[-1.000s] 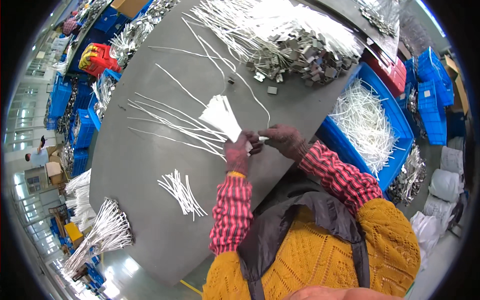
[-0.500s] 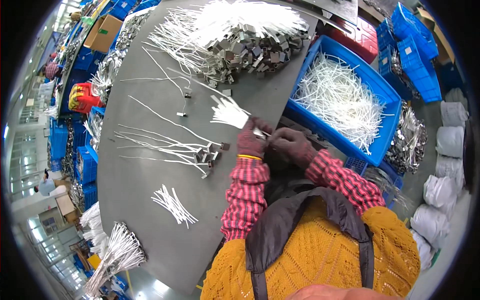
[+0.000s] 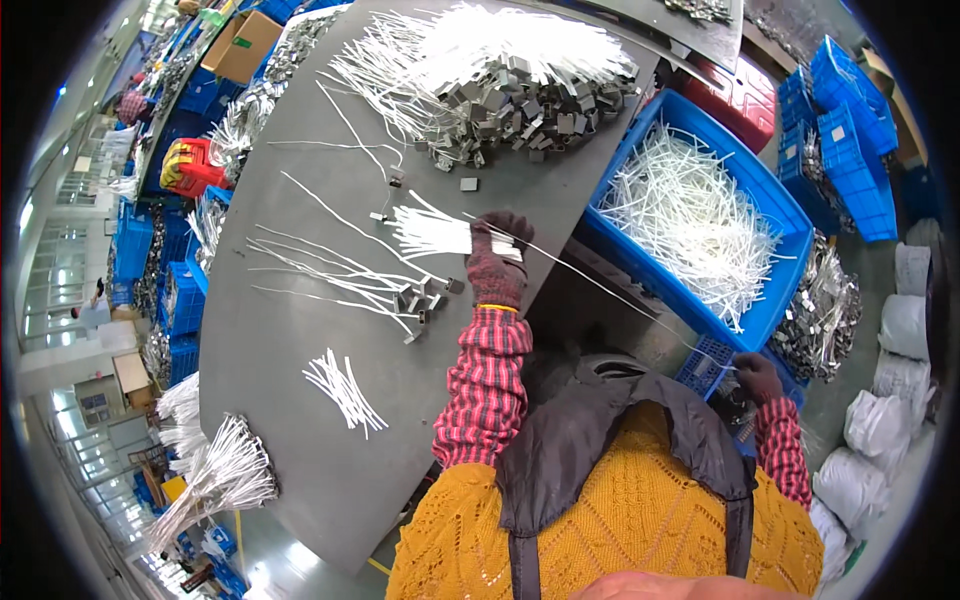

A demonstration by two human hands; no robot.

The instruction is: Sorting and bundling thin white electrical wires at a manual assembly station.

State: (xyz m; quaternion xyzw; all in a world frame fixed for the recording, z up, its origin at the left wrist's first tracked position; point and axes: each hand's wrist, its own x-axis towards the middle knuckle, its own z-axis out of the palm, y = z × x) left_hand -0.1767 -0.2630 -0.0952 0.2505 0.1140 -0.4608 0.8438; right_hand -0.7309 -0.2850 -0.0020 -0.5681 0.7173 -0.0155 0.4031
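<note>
My left hand [image 3: 500, 255], in a dark knitted glove, is closed around a bundle of short white tubes [image 3: 432, 232] above the grey table. The tubes fan out to the left of the fist. From that hand a long thin white wire [image 3: 610, 285] runs down to the right, past the table edge. My right hand [image 3: 757, 378], gloved the same way, pinches the wire's far end beside a blue crate [image 3: 704, 367]. Left of my left hand lie several loose white wires [image 3: 340, 280] with small metal box-shaped pieces [image 3: 418, 300] on their ends.
A large heap of wired metal pieces [image 3: 530, 115] covers the table's far end. A blue bin [image 3: 800, 250] full of white tubes stands to the right. Nearer lie more white tubes [image 3: 343, 391]; a wire bundle [image 3: 225, 475] hangs at the table's left edge.
My right hand has moved away from my left, down and to the right, drawing the wire out long. My left hand keeps the tube bundle, now lower over the table.
</note>
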